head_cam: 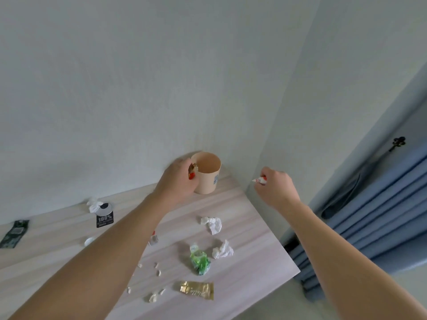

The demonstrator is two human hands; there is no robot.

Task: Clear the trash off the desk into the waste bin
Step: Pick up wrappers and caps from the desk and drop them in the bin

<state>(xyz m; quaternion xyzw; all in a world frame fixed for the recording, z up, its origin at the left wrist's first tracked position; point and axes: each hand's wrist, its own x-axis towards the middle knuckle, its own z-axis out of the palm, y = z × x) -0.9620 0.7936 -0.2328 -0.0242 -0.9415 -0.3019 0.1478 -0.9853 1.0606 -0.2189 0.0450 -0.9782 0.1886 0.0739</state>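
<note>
Head view: the left grip (179,179) wraps the beige cup (207,173), upright and open-mouthed at the surface's (249,232) far corner against the wall, with a red-and-brown wrapper (192,171) pinched at its rim. The right grip (275,185), beyond the surface's right edge, pinches a small white-and-red wrapper (260,180) pointing left toward the cup. Nearer the person lie crumpled tissues (213,224), a green wrapper (199,262) and a gold wrapper (197,289) lying crosswise.
</note>
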